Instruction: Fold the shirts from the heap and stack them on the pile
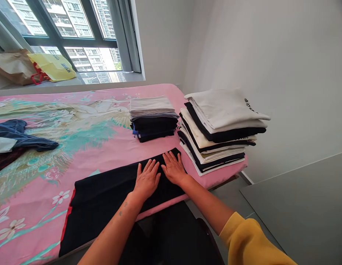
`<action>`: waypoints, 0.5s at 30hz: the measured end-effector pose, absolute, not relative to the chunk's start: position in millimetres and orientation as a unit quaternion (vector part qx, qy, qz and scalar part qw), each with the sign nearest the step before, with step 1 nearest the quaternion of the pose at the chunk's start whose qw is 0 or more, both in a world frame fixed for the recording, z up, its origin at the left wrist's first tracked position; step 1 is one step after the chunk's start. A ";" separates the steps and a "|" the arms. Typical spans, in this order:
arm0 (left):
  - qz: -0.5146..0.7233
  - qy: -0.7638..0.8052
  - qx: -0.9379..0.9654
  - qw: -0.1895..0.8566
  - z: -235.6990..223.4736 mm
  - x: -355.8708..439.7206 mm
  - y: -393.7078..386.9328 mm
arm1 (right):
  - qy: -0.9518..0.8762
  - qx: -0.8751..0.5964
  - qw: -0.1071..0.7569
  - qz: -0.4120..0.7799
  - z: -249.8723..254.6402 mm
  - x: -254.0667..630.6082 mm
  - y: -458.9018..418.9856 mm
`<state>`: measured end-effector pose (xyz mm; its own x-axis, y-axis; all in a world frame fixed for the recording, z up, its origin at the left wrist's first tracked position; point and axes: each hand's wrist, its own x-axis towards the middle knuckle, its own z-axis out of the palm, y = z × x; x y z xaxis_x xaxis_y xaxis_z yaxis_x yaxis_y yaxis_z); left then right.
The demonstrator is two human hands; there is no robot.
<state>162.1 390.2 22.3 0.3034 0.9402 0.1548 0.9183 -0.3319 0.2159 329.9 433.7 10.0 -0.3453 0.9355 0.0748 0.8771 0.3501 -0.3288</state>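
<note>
left hand [147,179] and right hand [173,168] lie on black cloth [104,197].

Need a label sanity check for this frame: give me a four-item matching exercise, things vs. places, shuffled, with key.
Things:
1. Black garment
2. Yellow bag
3. Blue denim item
4. Taller stack

Places:
A. On the window ledge
B. Right of the shorter stack
C. Under the left hand and right hand
D. On the bedspread, at the picture's left edge

Pairs: 1-C, 2-A, 3-D, 4-B
</note>
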 end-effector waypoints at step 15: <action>0.053 0.701 0.711 0.023 6.7 77.8 342.9 | -0.800 -0.590 0.052 0.089 -23.7 334.7 425.4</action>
<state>77.8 342.9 6.7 0.0112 0.9990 0.0430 0.9940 -0.0158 0.1078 334.7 425.4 -23.7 -0.2972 0.9546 -0.0211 0.9360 0.2869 -0.2038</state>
